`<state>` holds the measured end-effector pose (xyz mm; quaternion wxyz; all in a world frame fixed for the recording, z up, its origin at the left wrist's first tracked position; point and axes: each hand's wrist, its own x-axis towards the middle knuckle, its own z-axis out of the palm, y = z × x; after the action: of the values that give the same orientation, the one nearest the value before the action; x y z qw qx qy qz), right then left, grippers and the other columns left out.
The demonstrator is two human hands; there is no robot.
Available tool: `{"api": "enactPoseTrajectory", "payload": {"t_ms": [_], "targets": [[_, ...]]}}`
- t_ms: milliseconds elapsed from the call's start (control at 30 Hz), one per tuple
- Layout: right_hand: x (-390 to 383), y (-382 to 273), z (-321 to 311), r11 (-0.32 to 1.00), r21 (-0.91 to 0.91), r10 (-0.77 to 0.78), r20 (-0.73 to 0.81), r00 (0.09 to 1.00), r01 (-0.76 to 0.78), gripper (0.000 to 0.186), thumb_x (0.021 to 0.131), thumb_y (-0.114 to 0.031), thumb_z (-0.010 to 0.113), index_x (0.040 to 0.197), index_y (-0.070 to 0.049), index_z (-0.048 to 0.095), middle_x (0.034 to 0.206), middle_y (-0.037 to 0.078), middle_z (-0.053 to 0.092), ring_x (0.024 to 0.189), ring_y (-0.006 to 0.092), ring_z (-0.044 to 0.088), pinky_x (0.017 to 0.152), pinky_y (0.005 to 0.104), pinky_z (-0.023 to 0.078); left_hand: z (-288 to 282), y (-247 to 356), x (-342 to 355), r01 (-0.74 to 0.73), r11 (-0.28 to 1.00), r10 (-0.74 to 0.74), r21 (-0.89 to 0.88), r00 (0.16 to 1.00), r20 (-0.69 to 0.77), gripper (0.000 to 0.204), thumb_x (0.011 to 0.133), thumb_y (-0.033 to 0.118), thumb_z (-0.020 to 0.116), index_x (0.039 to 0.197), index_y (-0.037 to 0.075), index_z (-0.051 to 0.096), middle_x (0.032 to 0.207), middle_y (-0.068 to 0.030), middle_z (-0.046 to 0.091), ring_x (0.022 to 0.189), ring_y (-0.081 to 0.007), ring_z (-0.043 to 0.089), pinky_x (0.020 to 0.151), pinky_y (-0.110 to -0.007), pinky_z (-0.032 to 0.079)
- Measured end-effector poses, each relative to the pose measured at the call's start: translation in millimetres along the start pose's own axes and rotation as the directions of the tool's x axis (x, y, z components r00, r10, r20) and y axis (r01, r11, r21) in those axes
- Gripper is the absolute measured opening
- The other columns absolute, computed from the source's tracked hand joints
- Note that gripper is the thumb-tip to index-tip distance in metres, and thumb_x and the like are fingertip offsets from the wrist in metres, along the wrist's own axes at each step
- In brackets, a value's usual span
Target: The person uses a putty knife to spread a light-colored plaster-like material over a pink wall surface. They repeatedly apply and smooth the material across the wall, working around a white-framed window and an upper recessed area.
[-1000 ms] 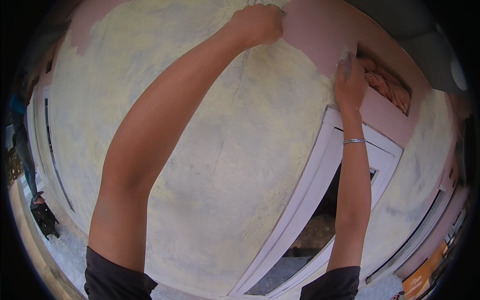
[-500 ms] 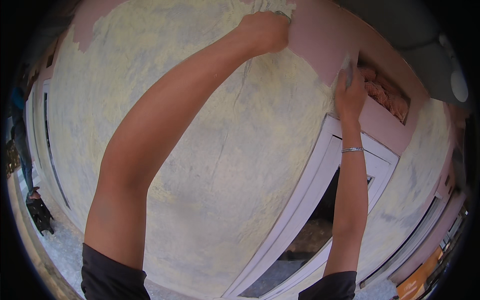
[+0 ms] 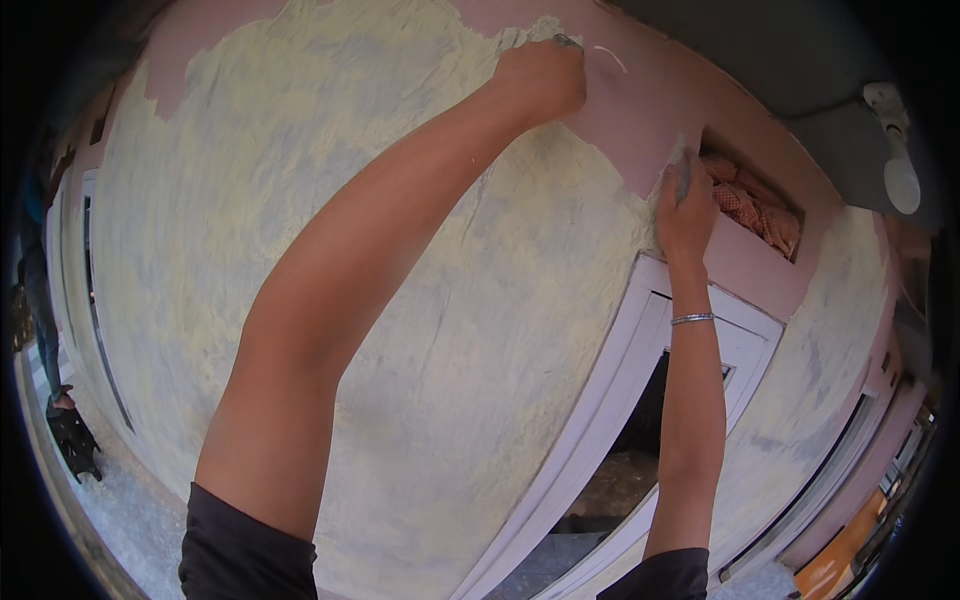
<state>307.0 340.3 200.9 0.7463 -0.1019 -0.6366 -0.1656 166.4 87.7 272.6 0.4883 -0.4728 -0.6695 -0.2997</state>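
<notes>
The wall (image 3: 630, 110) is pink, its coating (image 3: 480, 350) mottled yellow-grey, the frame (image 3: 600, 420) white.

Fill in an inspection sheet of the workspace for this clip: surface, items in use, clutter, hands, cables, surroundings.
Surface: wall with a patchy yellow-grey coat, ragged-edged against pink areas.
Items in use: grey flat piece at the right hand; grey-edged object at the left, mostly hidden.
Clutter: bundled patterned cloth in a wall recess.
Hands: left hand closed, high on the wall; right hand gripping, beside the recess.
Cables: thin dark cable leading toward a white lamp.
Surroundings: white frame below the right hand; another person and a black stool far left.
</notes>
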Motion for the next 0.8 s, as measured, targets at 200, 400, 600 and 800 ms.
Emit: {"api": "enactPoseTrajectory", "payload": {"t_ms": [200,400,600,800], "targets": [[-1.4,0.0,2.4,1.000,0.029,0.012,-0.015,1.000,-0.012,0.051,0.107,-0.035,0.054,0.149,-0.006,0.056,0.142,0.025,0.060,0.130,0.0442,0.058,0.114,0.0519,0.038,3.0,-4.3,-16.2,-0.018,0.999,0.017,0.039,0.999,0.038,0.028,0.088,0.006,0.056,0.109,0.000,0.074,0.105,-0.0184,0.078,0.099,-0.0364,0.076,0.081,-0.047,0.060],[2.2,-3.3,-2.2,0.995,0.078,0.058,0.017,0.998,-0.059,0.053,0.106,-0.037,0.054,0.149,-0.006,0.055,0.144,0.026,0.059,0.132,0.0443,0.057,0.116,0.0513,0.037,-0.6,9.1,11.4,-0.021,0.997,0.020,0.070,1.000,0.008,0.026,0.089,0.006,0.058,0.108,0.001,0.074,0.105,-0.0180,0.078,0.100,-0.0359,0.076,0.082,-0.047,0.061],[2.6,-4.7,-7.7,0.993,0.094,0.070,0.053,0.996,-0.075,0.055,0.106,-0.036,0.054,0.149,-0.002,0.055,0.146,0.027,0.059,0.135,0.0440,0.057,0.117,0.0497,0.038,11.1,5.3,-5.0,-0.058,0.995,0.064,0.080,0.996,-0.064,0.025,0.087,0.008,0.060,0.107,0.003,0.075,0.099,-0.0197,0.078,0.094,-0.0387,0.076,0.077,-0.047,0.062],[2.9,-0.5,-2.9,0.994,0.079,0.068,0.045,0.997,-0.071,0.055,0.106,-0.037,0.055,0.150,-0.005,0.055,0.145,0.026,0.059,0.133,0.0420,0.057,0.118,0.0502,0.035,7.2,15.8,26.0,0.035,0.993,-0.027,0.112,0.997,-0.071,0.029,0.087,0.009,0.060,0.111,0.003,0.074,0.107,-0.0172,0.078,0.101,-0.0383,0.075,0.084,-0.047,0.061]]}}
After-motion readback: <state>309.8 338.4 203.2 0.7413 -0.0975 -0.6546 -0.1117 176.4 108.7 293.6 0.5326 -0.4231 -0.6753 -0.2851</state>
